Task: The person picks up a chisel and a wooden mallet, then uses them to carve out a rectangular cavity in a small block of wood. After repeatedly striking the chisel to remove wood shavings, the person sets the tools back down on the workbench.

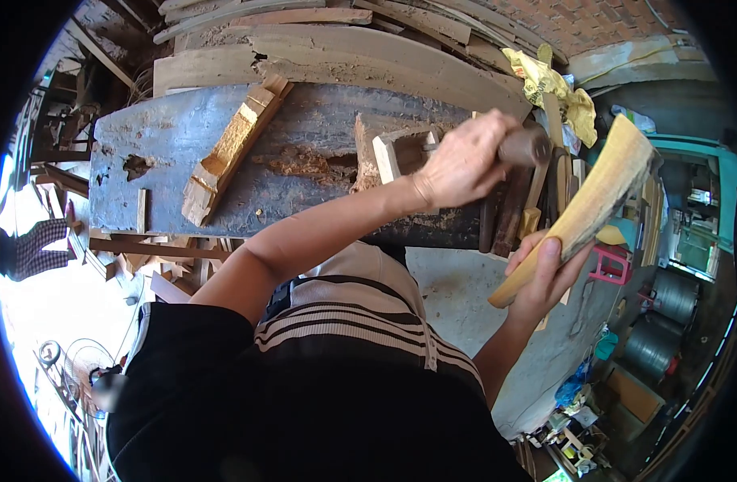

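My left hand (545,277) is wrapped round the lower part of a long, curved yellowish wood piece (589,205), which is held tilted off the right end of the dark workbench (175,120). Over the bench's right part, my right hand (471,158) is closed round a dark brown wooden tool (526,147) with a round end; the rest of the tool is hidden. Beneath and beside my right hand lie a pale wood frame piece (387,159) and a rough brown block (366,149). A notched wood piece (238,145) rests slantwise on the bench's left half.
Long planks (344,60) are stacked behind the bench. A yellow bag (549,84) hangs at the back right. Lower right are a pink stool (612,263) and metal drums (653,341). A fan (87,361) stands lower left. Wood offcuts lie below the bench.
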A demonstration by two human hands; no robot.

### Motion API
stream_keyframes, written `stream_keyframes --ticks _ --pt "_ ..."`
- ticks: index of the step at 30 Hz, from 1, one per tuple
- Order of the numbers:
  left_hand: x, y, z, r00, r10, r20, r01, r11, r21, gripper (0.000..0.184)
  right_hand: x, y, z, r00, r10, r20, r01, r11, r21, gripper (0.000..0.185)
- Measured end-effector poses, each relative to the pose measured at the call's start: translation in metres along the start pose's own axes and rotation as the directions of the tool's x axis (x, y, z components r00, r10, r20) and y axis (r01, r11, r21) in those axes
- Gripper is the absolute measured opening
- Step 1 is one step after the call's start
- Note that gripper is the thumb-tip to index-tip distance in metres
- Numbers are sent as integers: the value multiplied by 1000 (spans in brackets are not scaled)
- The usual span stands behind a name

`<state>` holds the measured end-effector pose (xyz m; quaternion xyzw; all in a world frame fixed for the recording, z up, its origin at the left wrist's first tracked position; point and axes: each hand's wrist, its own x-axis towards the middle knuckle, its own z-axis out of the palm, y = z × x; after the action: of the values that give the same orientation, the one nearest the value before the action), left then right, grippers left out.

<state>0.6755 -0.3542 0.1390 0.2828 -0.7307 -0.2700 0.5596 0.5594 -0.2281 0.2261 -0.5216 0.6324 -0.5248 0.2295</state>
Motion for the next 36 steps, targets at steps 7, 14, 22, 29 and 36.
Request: stream_keyframes --ticks 7,14,22,29,36 --pt "-18 8 12 989 142 51 -140 989 -37 61 -2 1 -6 1000 1 -13 -1 1000 -29 54" --pt "-12 5 10 996 80 38 -79 996 -29 56 -4 3 -2 1000 26 -3 -26 998 -59 56" --pt "-6 5 16 996 60 67 -60 998 0 53 14 -19 -10 998 -27 -57 35 989 144 70" --pt "-4 7 15 996 3 84 -1 1000 -26 52 31 -19 -24 977 -189 103 213 915 -344 58" --pt "-5 5 15 998 4 61 3 994 -109 48 35 -19 -10 949 -228 216 300 860 -412 65"
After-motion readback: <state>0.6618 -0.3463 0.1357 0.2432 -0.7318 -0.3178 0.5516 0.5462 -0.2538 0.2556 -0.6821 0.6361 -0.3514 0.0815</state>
